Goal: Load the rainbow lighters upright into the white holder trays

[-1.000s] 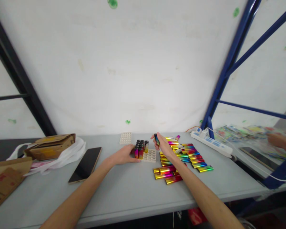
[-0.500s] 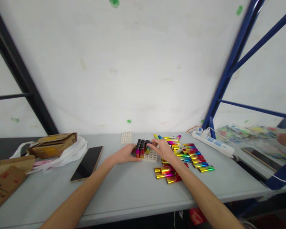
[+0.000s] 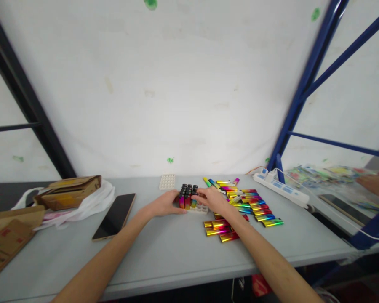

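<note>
Shiny rainbow-coloured lighters [image 3: 187, 202] with black tops stand upright, packed together in the left part of a white holed tray [image 3: 202, 209]. My left hand [image 3: 168, 203] curves round the tray's left side, thumb along the front, and holds it; its other fingertips are hidden behind the lighters. On the right of the group, the fingers of my right hand [image 3: 210, 198] are closed at the top of a lighter [image 3: 194, 203] that stands in the tray. That hand covers part of the tray's holes.
Many loose lighters [image 3: 217, 231] lie to the right. Behind is another white tray [image 3: 167, 182]. A phone [image 3: 114, 216], a cardboard box [image 3: 71, 193] and a plastic bag [image 3: 96, 202] lie left. A power strip [image 3: 281, 188] lies right, beyond it another person's hand [image 3: 374, 186].
The lighter at my right fingers was tilted and now stands upright in the tray. My right hand has shifted slightly left and down. The left hand stays at the tray.
</note>
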Motion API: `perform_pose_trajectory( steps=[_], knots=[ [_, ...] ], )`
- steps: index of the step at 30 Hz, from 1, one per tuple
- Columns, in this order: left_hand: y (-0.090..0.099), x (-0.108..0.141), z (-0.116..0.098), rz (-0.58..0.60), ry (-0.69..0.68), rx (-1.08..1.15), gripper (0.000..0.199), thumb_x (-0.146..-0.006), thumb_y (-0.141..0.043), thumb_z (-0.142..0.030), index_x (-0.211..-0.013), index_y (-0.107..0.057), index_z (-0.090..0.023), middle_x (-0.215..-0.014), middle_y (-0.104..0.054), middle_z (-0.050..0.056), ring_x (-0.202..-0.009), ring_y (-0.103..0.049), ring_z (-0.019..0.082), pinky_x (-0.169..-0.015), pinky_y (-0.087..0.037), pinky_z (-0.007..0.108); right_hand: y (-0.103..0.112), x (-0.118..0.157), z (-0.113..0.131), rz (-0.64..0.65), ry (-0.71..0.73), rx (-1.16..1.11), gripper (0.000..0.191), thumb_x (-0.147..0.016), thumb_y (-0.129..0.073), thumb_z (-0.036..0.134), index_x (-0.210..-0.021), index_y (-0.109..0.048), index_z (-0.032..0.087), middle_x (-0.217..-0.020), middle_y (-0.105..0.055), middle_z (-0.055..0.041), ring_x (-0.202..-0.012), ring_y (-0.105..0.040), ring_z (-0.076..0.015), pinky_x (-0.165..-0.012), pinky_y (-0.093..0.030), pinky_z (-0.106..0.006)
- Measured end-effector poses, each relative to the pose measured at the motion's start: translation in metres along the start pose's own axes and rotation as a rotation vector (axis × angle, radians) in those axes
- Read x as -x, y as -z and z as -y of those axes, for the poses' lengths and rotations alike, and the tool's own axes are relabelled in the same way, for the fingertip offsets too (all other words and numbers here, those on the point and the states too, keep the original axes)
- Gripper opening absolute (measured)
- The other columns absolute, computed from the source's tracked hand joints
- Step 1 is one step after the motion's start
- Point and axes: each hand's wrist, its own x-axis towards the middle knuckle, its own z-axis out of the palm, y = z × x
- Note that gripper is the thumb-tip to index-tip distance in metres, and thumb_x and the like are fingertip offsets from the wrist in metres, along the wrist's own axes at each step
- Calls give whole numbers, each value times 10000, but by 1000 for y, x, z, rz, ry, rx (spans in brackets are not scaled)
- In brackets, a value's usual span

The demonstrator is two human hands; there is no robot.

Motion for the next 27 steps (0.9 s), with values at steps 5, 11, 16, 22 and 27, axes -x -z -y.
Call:
perform_pose_trajectory(
  steps=[5, 11, 16, 22, 27],
  knots=[
    [1, 0, 0, -10, -13, 20, 613, -721, -774, -626, -1097, -671, -153, -1092, -726, 109, -967, -665, 323, -849, -513, 376, -2, -1, 2, -41, 27, 89, 318, -1004, -604, 434, -821, -685, 188, -700, -674, -16, -619, -554, -146, -597, -302, -261],
    [0, 0, -1, 0, 19, 1, 607, -713, -758, -648, -1059, -675, -156, -1023, -724, 89, -912, -660, 310, -773, -504, 351, 5, 0, -10, -293, 11, -22, 418, -1055, -476, 479, -809, -648, 188, -717, -688, -27, -623, -585, -153, -634, -361, -262],
    [-2, -2, 3, -1, -7, 43, 604, -717, -769, -641, -1068, -669, -159, -1051, -724, 90, -943, -662, 309, -811, -510, 354, -2, 2, -15, -226, 25, 30, 416, -1043, -510, 474, -775, -654, 190, -653, -656, -12, -587, -557, -149, -598, -332, -268],
    [-1, -1, 2, -9, -14, 19, 637, -713, -763, -671, -1078, -667, -158, -1065, -724, 101, -946, -661, 313, -826, -511, 369, -3, 1, -7, -86, 73, 132, 319, -1039, -551, 414, -868, -679, 177, -759, -700, -31, -642, -577, -148, -614, -312, -269],
    [1, 0, -2, 14, 3, -3, 628, -737, -739, -669, -1082, -672, -149, -1066, -719, 113, -950, -654, 320, -823, -506, 373, 5, 2, -1, -7, 49, 172, 321, -1044, -529, 442, -926, -702, 199, -800, -717, -45, -695, -615, -166, -647, -351, -268]
  ],
)
